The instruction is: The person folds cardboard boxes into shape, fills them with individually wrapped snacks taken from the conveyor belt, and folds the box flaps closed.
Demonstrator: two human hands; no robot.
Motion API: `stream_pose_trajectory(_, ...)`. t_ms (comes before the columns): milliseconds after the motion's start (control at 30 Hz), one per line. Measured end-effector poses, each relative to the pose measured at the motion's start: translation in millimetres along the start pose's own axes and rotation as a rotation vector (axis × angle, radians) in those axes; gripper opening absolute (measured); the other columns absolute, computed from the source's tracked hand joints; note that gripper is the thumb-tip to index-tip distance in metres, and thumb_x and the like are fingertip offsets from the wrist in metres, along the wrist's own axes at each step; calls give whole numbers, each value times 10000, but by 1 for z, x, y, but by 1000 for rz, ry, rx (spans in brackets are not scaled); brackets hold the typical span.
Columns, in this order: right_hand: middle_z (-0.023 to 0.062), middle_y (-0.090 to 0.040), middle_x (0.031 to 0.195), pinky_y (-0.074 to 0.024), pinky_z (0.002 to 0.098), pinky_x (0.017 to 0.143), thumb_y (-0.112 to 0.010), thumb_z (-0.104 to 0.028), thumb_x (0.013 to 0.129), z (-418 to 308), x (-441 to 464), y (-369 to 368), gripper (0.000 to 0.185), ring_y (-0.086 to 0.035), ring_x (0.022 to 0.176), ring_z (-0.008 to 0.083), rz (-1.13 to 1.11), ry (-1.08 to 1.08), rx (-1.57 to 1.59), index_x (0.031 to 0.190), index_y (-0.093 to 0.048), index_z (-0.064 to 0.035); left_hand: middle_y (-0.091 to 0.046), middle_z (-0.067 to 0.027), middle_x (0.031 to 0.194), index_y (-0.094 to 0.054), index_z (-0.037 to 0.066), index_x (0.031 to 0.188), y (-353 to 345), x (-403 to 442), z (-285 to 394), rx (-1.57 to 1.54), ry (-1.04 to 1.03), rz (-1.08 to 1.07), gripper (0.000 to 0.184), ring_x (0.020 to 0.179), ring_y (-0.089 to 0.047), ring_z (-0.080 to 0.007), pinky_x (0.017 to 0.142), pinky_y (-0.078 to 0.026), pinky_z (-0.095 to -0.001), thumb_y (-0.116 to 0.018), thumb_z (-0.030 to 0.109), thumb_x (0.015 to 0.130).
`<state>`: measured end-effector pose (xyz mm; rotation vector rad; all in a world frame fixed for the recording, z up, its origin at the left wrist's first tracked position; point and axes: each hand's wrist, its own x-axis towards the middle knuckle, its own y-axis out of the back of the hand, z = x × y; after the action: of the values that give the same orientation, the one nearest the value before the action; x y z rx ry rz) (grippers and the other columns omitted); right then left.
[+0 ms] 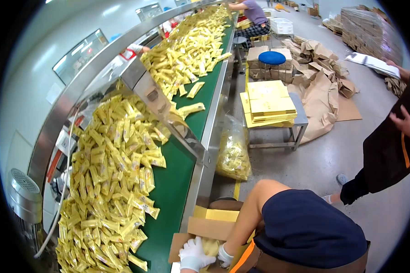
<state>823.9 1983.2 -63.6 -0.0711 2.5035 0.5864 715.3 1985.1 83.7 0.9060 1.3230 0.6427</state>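
At the bottom of the head view, an opened cardboard box (pixel 214 227) with raised flaps stands beside the conveyor, yellow contents showing inside. My left hand (pixel 195 255), in a white glove, lies over the left part of the box with its fingers apart. The glove of my right hand (pixel 224 255) reaches into the box on the right; its fingers are mostly hidden. To the left, a heap of yellow wrapped packets (pixel 114 159) covers much of the green conveyor belt (pixel 175 173).
A clear bag of yellow packets (pixel 233 154) leans by the conveyor. Flat yellow cartons (pixel 271 102) lie stacked on a metal table (pixel 300 113). Behind are a blue stool (pixel 272 58) and brown paper (pixel 321 100). A person (pixel 392 141) stands at right; another (pixel 254 16) sits farther back.
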Motion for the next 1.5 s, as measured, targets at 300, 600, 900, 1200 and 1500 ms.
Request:
stream_pose_trajectory(300, 223, -640, 1129, -488, 506, 847, -444, -409, 949, -7, -63, 13, 436, -636, 984, 389, 160, 205, -405, 1244, -592, -123, -541, -185, 1238, -432, 34, 1363, -56, 44, 8, -184, 112, 14, 865, 1151, -528, -344, 956, -446, -472, -768, 386, 649)
stream_pose_trajectory(600, 83, -562, 1366, -412, 428, 1029, -404, -337, 969, -32, -51, 37, 413, -539, 1248, 293, -501, 32, -597, 1307, -586, -185, -518, -150, 1328, -503, 87, 1329, -70, 33, 40, -30, 284, 128, 497, 1192, -519, -294, 813, -507, -461, -596, 149, 845)
stream_pose_trajectory(900, 68, -679, 1009, -494, 292, 864, -591, -266, 933, -98, -4, 266, 277, -629, 913, 154, 245, 659, 6, 1098, -678, -61, -644, -119, 847, -531, 202, 1296, -22, -35, -32, -622, -48, 409, 417, 794, -634, -301, 694, -530, -398, -571, 206, 881)
stream_pose_trajectory(1200, 235, -472, 1367, -377, 466, 1056, -529, -791, 722, -150, 175, 355, 936, -461, 1291, 393, 634, 68, -730, 1462, -428, -227, -488, -150, 1400, -429, 86, 1413, -138, 0, -243, -341, 1004, 1058, 663, 1214, -496, -367, 992, -438, -433, -681, 282, 832)
stream_pose_trajectory(1500, 130, -561, 1195, -340, 458, 1011, -660, -590, 732, -106, 144, 307, 751, -525, 1180, 296, 328, 366, -1042, 1405, -456, -327, -572, -152, 1168, -363, 119, 1458, -129, -49, -169, -429, 865, 987, 717, 1040, -548, -373, 889, -466, -448, -577, 14, 781)
